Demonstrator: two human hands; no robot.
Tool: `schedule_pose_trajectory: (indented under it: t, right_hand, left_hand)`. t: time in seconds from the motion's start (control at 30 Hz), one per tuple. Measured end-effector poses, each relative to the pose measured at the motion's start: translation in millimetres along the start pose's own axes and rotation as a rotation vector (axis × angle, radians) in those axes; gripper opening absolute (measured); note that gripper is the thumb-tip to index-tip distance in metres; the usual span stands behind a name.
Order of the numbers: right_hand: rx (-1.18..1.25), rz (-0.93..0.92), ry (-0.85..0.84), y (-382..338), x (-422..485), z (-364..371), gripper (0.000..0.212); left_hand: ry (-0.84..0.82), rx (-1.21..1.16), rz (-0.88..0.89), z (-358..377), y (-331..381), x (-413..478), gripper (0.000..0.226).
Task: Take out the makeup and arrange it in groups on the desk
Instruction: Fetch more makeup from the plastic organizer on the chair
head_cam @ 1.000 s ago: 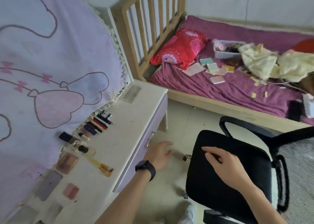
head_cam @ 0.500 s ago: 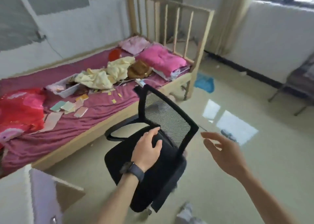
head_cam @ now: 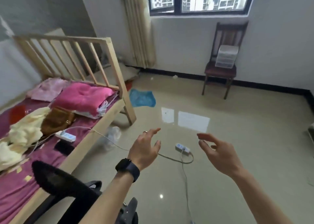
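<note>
Since half a second ago our view has swung away from the bed toward the window wall, and our left hand (head_cam: pixel 144 149) has come off the black mesh office chair (head_cam: pixel 56 179), which now sits low at the left behind that arm. Both hands hang in the air over the glossy tiled floor (head_cam: pixel 237 138). The left hand is open with its fingers spread and the right hand (head_cam: pixel 219 154) is open with its fingers loosely curved. Neither touches anything.

We judge this to be a gap between placements: we have turned from the counter to fetch more, or we are finished there.

No makeup shows in this view, and neither does the counter, so we cannot place either relative to the hands. They must lie outside the frame.

A clear plastic drawer box (head_cam: pixel 226 57) stands on the dark wooden chair (head_cam: pixel 220 74) under the window, well apart from both hands. It may hold more items, though we cannot see what is inside it. If it is the goal, the next move calls for crossing the floor and stepping over the white power strip (head_cam: pixel 182 148) and its cord.
</note>
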State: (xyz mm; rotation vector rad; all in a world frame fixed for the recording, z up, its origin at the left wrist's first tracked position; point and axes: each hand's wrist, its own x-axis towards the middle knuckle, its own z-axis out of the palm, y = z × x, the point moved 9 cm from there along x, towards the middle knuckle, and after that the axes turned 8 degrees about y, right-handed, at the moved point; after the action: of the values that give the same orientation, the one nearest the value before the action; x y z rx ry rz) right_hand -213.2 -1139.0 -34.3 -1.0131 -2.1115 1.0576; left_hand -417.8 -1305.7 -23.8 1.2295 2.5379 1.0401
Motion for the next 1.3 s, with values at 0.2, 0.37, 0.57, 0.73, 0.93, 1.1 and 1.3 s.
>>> schedule_pose_trajectory:
  t: [0.2, 0.37, 0.57, 0.73, 0.93, 1.1, 1.3]
  right_hand:
    - [-0.025, 0.037, -0.036, 41, 109, -23, 0.027]
    - [-0.029, 0.033, -0.052, 47, 185, -23, 0.028]
    - [-0.064, 0.062, -0.104, 68, 284, 7, 0.029]
    - [-0.095, 0.104, -0.069, 93, 399, 24, 0.029]
    - [-0.141, 0.186, 0.047, 109, 548, 11, 0.026]
    - [-0.148, 0.245, 0.112, 126, 624, -17, 0.024]
    - [-0.140, 0.299, 0.182, 171, 704, -52, 0.024]
  left_hand:
    - [-0.072, 0.042, -0.004, 55, 29, 103, 0.046]
    - [-0.089, 0.042, 0.010, 84, 36, 181, 0.046]
    - [-0.145, 0.031, 0.051, 138, 29, 291, 0.048]
    - [-0.190, 0.008, 0.115, 183, 31, 423, 0.050]
    - [-0.232, 0.020, 0.219, 215, 63, 602, 0.051]
    - [-0.255, -0.001, 0.292, 245, 100, 697, 0.050]
    - [-0.348, -0.001, 0.327, 320, 137, 783, 0.050]
